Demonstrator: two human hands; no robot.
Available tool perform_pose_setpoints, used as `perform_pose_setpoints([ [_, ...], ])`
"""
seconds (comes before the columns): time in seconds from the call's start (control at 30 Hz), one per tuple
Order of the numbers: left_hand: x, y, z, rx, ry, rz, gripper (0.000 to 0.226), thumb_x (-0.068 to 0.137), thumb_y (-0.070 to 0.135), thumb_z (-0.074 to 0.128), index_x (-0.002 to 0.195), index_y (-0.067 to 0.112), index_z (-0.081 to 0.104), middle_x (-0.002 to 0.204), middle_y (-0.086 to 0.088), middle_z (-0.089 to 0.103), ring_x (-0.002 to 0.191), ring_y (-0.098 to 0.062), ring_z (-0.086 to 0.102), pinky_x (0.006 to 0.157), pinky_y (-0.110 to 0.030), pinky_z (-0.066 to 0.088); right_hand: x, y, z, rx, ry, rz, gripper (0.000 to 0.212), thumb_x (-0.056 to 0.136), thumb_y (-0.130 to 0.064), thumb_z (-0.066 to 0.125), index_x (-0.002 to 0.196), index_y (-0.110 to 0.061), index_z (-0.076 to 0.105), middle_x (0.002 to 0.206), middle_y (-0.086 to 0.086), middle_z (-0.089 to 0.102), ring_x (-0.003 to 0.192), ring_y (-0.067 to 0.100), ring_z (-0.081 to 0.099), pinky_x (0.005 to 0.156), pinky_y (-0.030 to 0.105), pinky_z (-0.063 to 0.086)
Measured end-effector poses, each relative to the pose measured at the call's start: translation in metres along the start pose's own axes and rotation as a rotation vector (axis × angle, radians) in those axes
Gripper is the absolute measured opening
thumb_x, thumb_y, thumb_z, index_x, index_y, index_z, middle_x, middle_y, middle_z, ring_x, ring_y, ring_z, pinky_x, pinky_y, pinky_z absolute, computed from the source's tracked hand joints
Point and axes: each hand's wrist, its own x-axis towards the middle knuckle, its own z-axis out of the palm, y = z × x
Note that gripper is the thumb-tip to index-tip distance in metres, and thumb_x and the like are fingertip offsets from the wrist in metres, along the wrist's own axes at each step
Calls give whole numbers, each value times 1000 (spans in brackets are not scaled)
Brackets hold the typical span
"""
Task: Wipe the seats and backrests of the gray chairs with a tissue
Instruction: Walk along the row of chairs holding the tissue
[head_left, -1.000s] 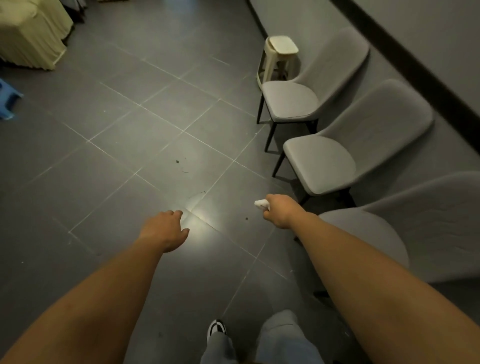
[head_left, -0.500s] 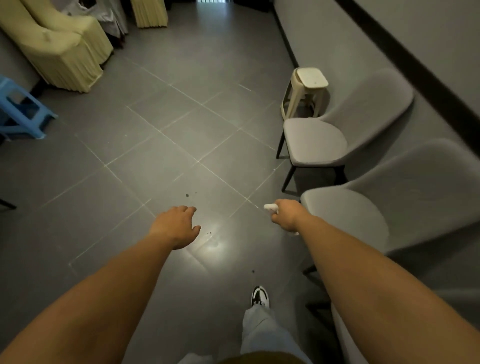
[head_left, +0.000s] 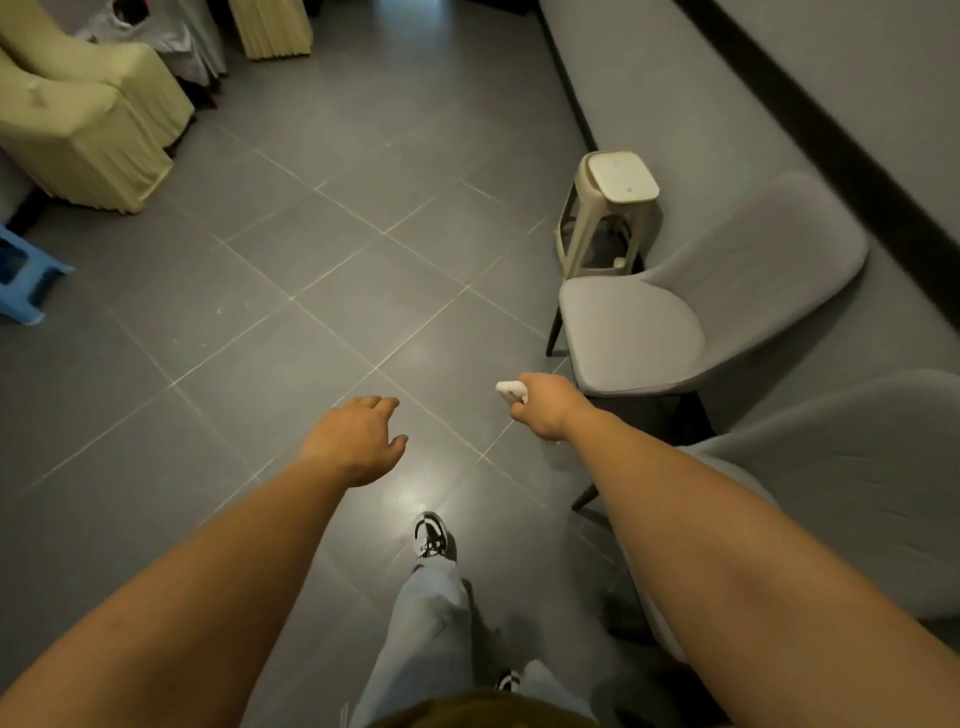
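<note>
Gripping a small white tissue (head_left: 510, 388) in curled fingers, the right hand (head_left: 545, 405) is reaching forward over the floor (head_left: 322, 322), with the tissue poking out past the knuckles toward the front corner of the farther gray chair (head_left: 675, 312). The left hand (head_left: 358, 441) is hanging beside it with fingers loosely bent, holding nothing. Two gray chairs are showing: the farther one with its whole seat in view, and a nearer one (head_left: 852, 499) partly hidden behind the right forearm. The tissue is touching neither chair.

Compared with half a second ago, the row of chairs is sitting lower and closer in the view, the nearer chair is sliding off toward the right edge, and the right hand is now closer to the farther chair's seat; a second earlier, three gray chairs were in view.

One cream plastic stool (head_left: 608, 208) is standing just behind the farther chair, against the gray wall (head_left: 779, 78). Two pale yellow covered chairs (head_left: 88, 119) are standing at the far left, with one blue stool (head_left: 26, 275) cut off by the left edge. One sneaker (head_left: 432, 535) is stepping forward on the tiles.
</note>
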Motion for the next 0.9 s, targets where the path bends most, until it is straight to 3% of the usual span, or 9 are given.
perform_pose_setpoints([
  [0.17, 115, -11, -24, -47, -8, 59, 64, 96, 52, 46, 151, 21, 32, 151, -5, 43, 135, -26, 43, 107, -41, 39, 83, 11, -49, -21, 48, 91, 30, 96, -30, 60, 118, -10, 61, 116, 13, 65, 101, 31, 61, 81, 33, 45],
  [0.3, 210, -29, -63, -30, -39, 74, 65, 96, 53, 46, 150, 19, 33, 148, -7, 45, 131, -29, 45, 105, -43, 42, 145, 13, -94, 14, 71, 128, 33, 97, -30, 60, 125, -12, 59, 117, 12, 64, 101, 29, 60, 85, 37, 48],
  [0.67, 443, 6, -163, 39, 35, 181, 65, 96, 53, 44, 151, 21, 32, 151, -4, 43, 135, -26, 41, 106, -41, 40, 333, 48, -212, 92, 145, 127, 27, 96, -28, 60, 117, -11, 60, 113, 13, 65, 99, 31, 60, 81, 36, 47],
  [0.9, 566, 42, -223, 24, 96, 152, 65, 96, 54, 44, 152, 21, 31, 153, -5, 40, 138, -27, 38, 110, -43, 37, 465, 78, -308, 83, 105, 83, 31, 96, -30, 60, 120, -10, 59, 117, 14, 64, 101, 30, 61, 82, 36, 47],
])
